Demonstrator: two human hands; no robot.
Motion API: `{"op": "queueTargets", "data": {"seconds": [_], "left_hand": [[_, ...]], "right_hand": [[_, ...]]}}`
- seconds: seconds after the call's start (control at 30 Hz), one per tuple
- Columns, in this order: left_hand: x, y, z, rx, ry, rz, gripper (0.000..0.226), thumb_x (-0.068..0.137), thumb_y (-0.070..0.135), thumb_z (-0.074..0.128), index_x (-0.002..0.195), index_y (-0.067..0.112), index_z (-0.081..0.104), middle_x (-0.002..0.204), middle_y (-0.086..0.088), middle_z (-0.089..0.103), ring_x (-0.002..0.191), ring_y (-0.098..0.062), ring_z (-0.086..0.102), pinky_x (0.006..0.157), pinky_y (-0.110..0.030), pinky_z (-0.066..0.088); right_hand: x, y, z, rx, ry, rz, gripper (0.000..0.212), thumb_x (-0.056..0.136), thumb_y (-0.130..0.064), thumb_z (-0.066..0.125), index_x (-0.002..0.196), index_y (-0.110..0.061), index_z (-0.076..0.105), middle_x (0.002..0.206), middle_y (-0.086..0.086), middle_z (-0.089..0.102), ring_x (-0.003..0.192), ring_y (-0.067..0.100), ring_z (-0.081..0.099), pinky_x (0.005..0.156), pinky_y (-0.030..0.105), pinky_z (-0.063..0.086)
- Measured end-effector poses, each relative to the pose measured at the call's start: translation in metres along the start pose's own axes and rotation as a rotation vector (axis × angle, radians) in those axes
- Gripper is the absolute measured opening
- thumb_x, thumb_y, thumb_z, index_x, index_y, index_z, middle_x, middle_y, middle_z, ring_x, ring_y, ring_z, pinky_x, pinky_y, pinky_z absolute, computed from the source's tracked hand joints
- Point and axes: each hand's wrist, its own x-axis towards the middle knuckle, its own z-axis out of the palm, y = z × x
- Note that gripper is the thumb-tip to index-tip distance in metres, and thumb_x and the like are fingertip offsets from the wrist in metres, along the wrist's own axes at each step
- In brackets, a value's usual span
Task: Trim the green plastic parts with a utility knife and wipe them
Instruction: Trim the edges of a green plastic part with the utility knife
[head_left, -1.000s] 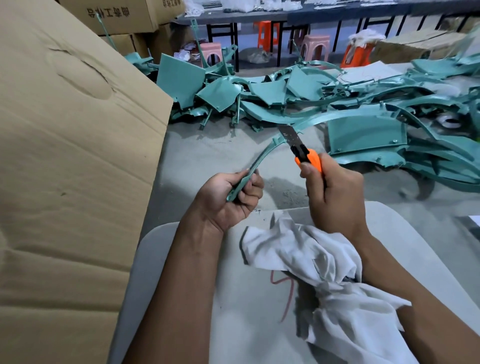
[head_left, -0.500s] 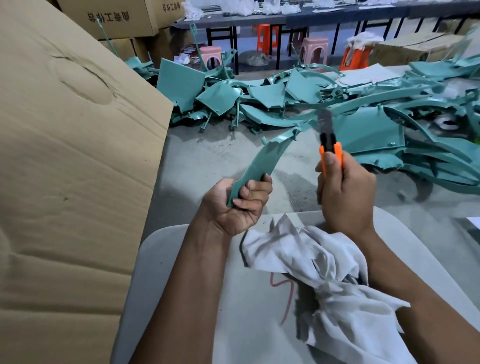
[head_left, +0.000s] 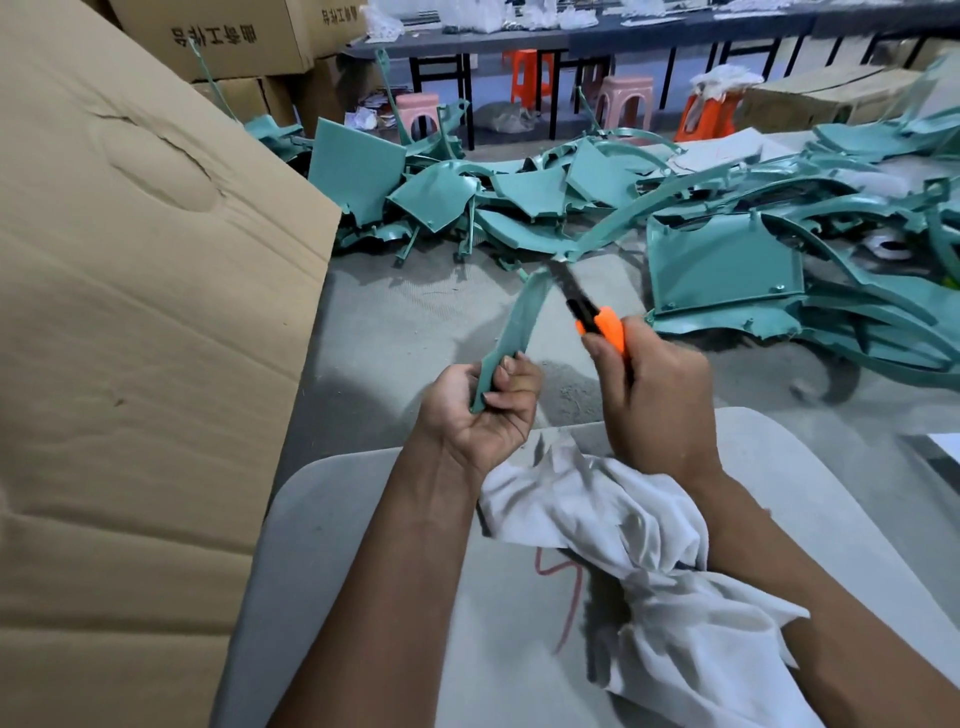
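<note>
1. Head view: the left hand (head_left: 480, 410) has its fingers curled tight round the lower end of a long, curved green plastic strip (head_left: 511, 332), which rises from the fist and arcs away toward the heap of green parts (head_left: 727, 218).
2. The right hand (head_left: 654, 395), just beside the strip, is clenched round the orange utility knife (head_left: 605, 327); its extended blade points up and meets the strip's edge above the left fist.
3. A crumpled white cloth (head_left: 623, 545) lies below the strip, under both wrists, on a pale grey surface (head_left: 322, 545).
4. A large cardboard box (head_left: 130, 312) stands beside the strip, on the left hand's side.
5. Beyond the strip and heap stand pink and orange stools (head_left: 626, 98) by a dark bench.
</note>
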Motion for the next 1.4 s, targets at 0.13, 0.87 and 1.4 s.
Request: {"op": "queueTargets", "data": {"seconds": [0.13, 0.87, 1.4], "left_hand": [[0.0, -0.004, 0.002, 0.033, -0.018, 0.019, 0.021, 0.086, 0.0, 0.032, 0.083, 0.002, 0.053, 0.055, -0.006, 0.047, 0.034, -0.01, 0.047, 0.028, -0.014, 0.031], [-0.001, -0.003, 0.001, 0.065, -0.021, -0.008, 0.021, 0.087, 0.001, 0.032, 0.085, 0.002, 0.053, 0.056, -0.004, 0.046, 0.034, -0.009, 0.046, 0.028, -0.015, 0.031], [-0.003, -0.001, -0.002, 0.022, -0.018, -0.078, 0.022, 0.089, 0.001, 0.031, 0.09, 0.0, 0.053, 0.058, -0.007, 0.047, 0.034, -0.013, 0.048, 0.027, -0.019, 0.034]], "right_hand": [[-0.002, -0.007, 0.004, 0.047, -0.023, 0.013, 0.036, 0.104, -0.041, 0.047, 0.077, -0.017, 0.044, 0.058, -0.004, 0.037, 0.049, 0.022, 0.032, 0.055, 0.032, 0.018], [0.003, 0.013, 0.0, 0.039, 0.171, 0.157, 0.046, 0.109, -0.037, 0.042, 0.079, -0.004, 0.055, 0.061, 0.009, 0.057, 0.049, 0.029, 0.044, 0.053, 0.04, 0.026], [0.008, 0.018, -0.008, 0.003, 0.119, 0.053, 0.031, 0.108, -0.031, 0.051, 0.081, -0.022, 0.037, 0.059, -0.012, 0.027, 0.057, 0.018, 0.02, 0.057, 0.031, 0.013]]}}
